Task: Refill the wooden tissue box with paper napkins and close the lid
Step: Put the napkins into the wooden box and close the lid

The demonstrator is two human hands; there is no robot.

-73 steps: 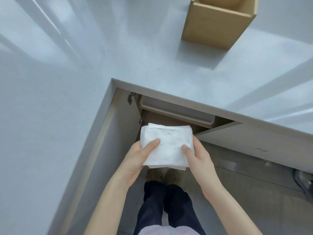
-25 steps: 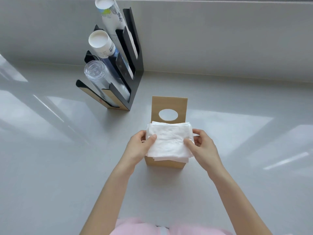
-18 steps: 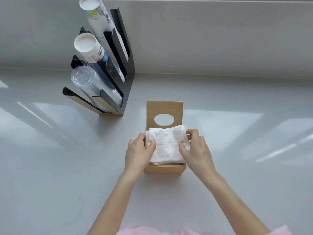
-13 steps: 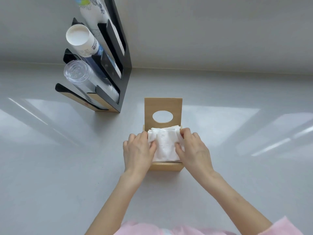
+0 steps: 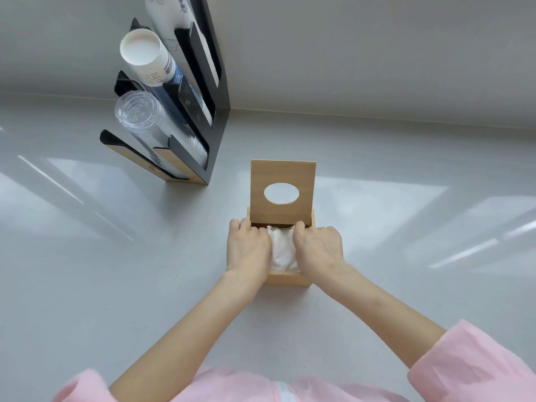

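Surface (image 5: 87, 285): pale grey and glossy, with bright window reflections to either side; a grey wall rises along its far edge.
Cup dispenser (image 5: 216, 91): a black tiered rack at the far edge of the surface, left of centre, leaning back towards the wall. It holds a stack of clear plastic cups (image 5: 150, 132) in the lowest slot, a stack of white paper cups (image 5: 150, 60) above it, and another printed stack at the top, cut off by the frame.
My sleeves (image 5: 475, 364): pink, at the near edge of the view, forearms bare.
Wooden tissue box (image 5: 287, 278): mid-surface, well apart from the dispenser, open at the top.
Lid (image 5: 282, 172): standing upright at the far side of the box, with an oval hole through it.
My left hand (image 5: 248, 249): palm down over the left part of the box opening, fingers curled down onto the napkins; this grip presses rather than clasps.
My right hand (image 5: 317, 246): the same on the right part, fingertips tucked in by the lid's foot.
Paper napkins (image 5: 282, 253): a white stack down inside the box, only a strip showing between my hands.
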